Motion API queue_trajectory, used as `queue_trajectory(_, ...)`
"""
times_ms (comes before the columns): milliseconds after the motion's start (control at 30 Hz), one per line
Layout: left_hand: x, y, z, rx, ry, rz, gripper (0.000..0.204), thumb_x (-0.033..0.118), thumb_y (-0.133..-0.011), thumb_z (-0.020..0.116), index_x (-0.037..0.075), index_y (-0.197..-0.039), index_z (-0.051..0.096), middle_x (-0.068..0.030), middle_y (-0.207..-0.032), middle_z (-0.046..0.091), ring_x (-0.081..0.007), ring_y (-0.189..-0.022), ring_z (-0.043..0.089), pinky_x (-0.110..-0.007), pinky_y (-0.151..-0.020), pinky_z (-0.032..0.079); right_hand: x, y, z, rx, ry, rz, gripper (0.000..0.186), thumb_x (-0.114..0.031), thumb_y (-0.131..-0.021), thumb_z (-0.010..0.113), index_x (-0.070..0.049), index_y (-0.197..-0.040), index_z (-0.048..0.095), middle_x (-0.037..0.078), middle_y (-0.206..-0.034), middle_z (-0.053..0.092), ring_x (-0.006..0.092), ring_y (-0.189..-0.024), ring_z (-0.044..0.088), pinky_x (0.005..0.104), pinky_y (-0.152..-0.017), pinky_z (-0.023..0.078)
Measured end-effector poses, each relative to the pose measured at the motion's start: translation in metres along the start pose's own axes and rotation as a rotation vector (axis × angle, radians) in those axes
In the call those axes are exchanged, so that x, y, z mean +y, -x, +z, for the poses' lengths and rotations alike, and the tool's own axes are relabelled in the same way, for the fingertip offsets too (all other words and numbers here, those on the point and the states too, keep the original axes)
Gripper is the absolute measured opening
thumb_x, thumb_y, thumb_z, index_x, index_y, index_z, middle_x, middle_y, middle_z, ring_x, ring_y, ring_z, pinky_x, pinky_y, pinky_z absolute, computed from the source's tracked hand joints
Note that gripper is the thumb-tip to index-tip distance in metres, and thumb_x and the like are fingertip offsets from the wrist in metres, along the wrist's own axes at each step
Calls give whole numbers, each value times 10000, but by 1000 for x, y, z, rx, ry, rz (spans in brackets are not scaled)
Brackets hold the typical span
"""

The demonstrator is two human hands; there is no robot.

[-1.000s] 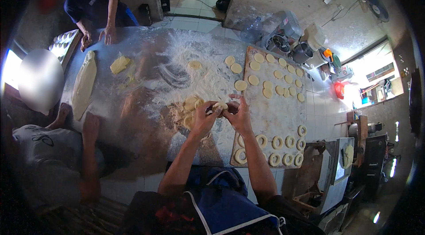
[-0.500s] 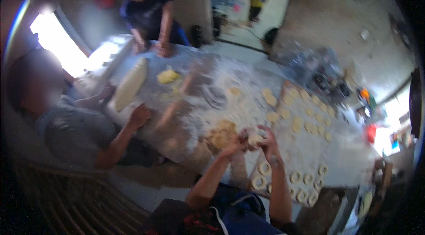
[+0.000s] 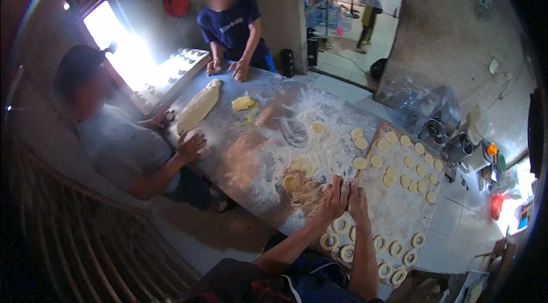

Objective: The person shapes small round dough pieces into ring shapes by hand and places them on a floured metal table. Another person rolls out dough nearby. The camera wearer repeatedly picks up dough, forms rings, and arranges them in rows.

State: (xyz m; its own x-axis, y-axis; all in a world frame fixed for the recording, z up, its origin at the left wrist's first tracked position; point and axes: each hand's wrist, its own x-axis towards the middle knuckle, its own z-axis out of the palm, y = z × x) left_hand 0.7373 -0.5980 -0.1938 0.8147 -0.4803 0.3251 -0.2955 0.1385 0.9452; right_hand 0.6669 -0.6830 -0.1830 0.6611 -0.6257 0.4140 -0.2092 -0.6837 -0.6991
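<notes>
My left hand (image 3: 333,200) and my right hand (image 3: 358,205) are side by side over the near edge of the floury table, fingers closed and fingertips together. Whatever is between them is hidden behind the fingers. Just left of my left hand lies a crumbly brownish heap (image 3: 307,197), with a flat dough round (image 3: 290,183) at its edge. Under and right of my forearms, a floured board (image 3: 365,189) carries dough rings (image 3: 380,242) along its near side. Several flat dough discs (image 3: 390,180) rest on its far part.
A person in grey (image 3: 114,137) at the left and another in dark blue (image 3: 234,26) at the far side work with dough. Between them are a long dough slab (image 3: 200,106), a yellow lump (image 3: 244,103) and a tray of dough pieces (image 3: 181,69). Buckets (image 3: 460,148) stand at the right.
My hands have moved slightly right and down and closed together; the whitish lump between them no longer shows. The view has shifted. The person in grey's near hand has moved toward the slab.
</notes>
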Motion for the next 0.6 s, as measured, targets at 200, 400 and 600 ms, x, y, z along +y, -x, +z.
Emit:
queue_trajectory(200, -25, 10, 10, -68, 279, -393, 382, 335, -1007, 397, -6, -886, 518, -48, -828, 527, -179, -701, 508, -346, -605, 410, -4, 7, -1, 4, -663, 572, 383, -357, -983, 493, -14, -837, 582, 72, -655, 541, 177, -626, 534, 393, -587, 444)
queue_trajectory(400, -25, 43, 44, 72, 952, -787, 392, 351, -1021, 413, 1, -973, 583, -119, -888, 577, -218, -790, 575, -391, -704, 485, 24, 32, -39, -93, -304, 361, 499, -415, -988, 462, -22, -688, 538, 67, -596, 476, 192, -591, 518, 383, -595, 440)
queue_trajectory(600, -6, 54, 98, -330, 420, -510, 364, 368, -1006, 413, 70, -823, 514, -59, -732, 551, -194, -697, 557, -356, -641, 468, 44, 55, -114, -96, -517, 625, 648, -487, -1012, 373, 52, -729, 596, 94, -586, 438, 191, -606, 476, 398, -588, 421)
